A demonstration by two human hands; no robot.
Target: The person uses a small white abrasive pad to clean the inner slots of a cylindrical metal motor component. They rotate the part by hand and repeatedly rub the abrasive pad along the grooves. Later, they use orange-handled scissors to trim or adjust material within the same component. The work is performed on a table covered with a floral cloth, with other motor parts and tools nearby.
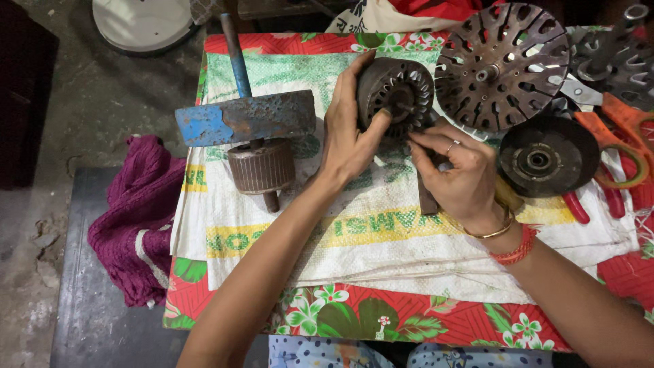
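My left hand (349, 133) grips a round dark slotted motor stator core (397, 94), holding it tilted on edge above the white woven sack (381, 238). The thumb presses its front face. My right hand (458, 174) pinches at the core's lower right edge with fingertips together; what it pinches is too small to tell. A dark flat bar (427, 199) lies under the right hand.
A rusty winding jig with a blue bar (245, 117) and ribbed drum (261, 167) stands at left. Slotted rotor discs (502, 65), a dark round cover (548, 155), orange scissors (630, 133) and red-handled pliers (578, 208) crowd the right. A maroon cloth (139, 218) hangs off the left edge.
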